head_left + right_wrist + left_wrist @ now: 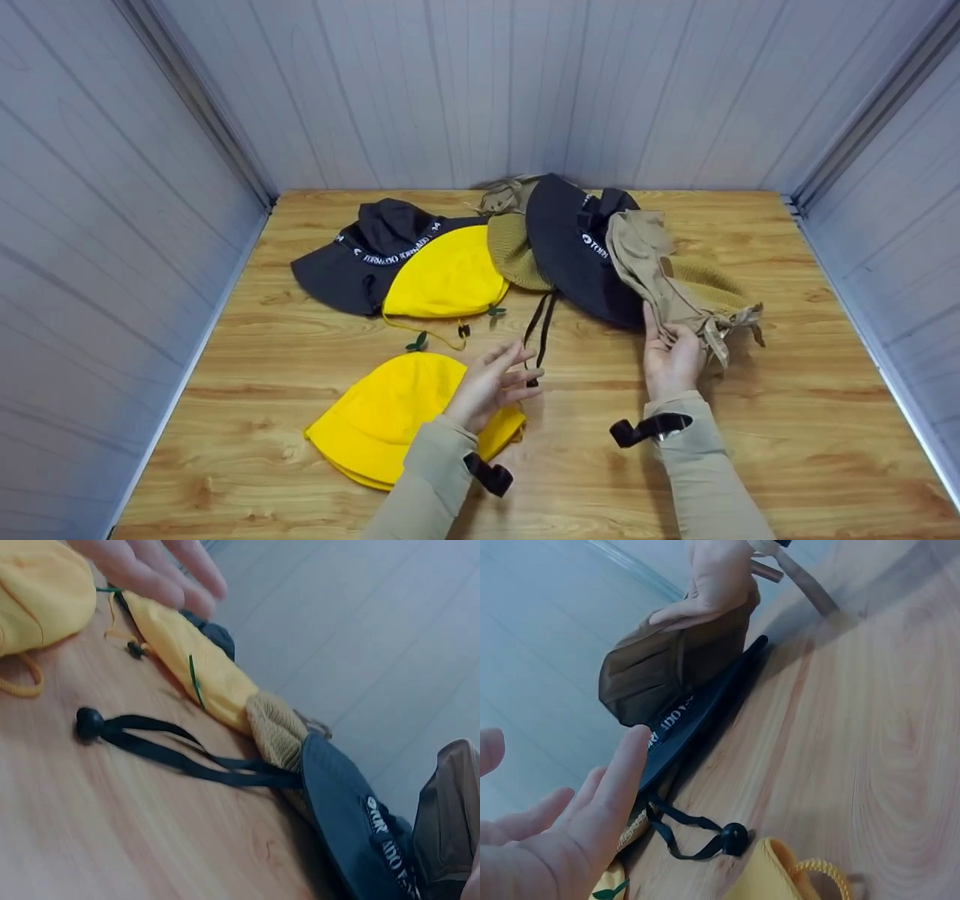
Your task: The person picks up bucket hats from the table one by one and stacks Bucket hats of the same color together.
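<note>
Right fingers [652,334] pinching tan hat [637,244], left fingers [521,377] spread apart near front yellow hat [390,409], wooden tabletop [810,450]

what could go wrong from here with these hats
The right hand grips a tan cloth hat that overlaps a dark hat in the head view; moving it might drag both. A black cord lies near the left hand and may snag it. The left sleeve passes above the front yellow hat and could nudge it.
</note>
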Tool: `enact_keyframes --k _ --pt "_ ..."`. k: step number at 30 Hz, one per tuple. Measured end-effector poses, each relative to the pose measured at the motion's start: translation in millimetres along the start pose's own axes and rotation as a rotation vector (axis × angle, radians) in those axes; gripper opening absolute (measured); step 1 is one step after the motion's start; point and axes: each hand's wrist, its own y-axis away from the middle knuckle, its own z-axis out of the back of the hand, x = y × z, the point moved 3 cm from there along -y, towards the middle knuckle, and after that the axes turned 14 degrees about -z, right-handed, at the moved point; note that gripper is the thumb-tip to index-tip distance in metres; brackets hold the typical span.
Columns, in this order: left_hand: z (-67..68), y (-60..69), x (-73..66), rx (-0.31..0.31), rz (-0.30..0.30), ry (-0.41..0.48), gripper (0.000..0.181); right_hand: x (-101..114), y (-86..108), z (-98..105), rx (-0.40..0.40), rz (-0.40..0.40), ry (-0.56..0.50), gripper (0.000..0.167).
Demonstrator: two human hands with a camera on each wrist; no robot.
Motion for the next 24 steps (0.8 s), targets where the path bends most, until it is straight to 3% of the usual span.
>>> enact_keyframes --k 8,14,18,24 --pt "-8.3 -4.7 2.0 0.033 0.009 0.011 0.066 -6 15.1 -4 0.012 -0.019 0.044 0.061" --pt "-14.1 -4.7 0.0 0.095 0.008 0.034 0.069 -17 24.6 -4 0.107 -0.070 0.121 0.052" --pt "-15.8 -3.7 -6.4 0.119 -0.015 0.107 0.068 -26 28.2 -2 0.168 -0.126 0.241 0.029" --pt "-18.4 -5.7 -22.2 0.134 -0.047 0.227 0.074 -37 32.3 -2 0.241 -0.190 0.444 0.030"
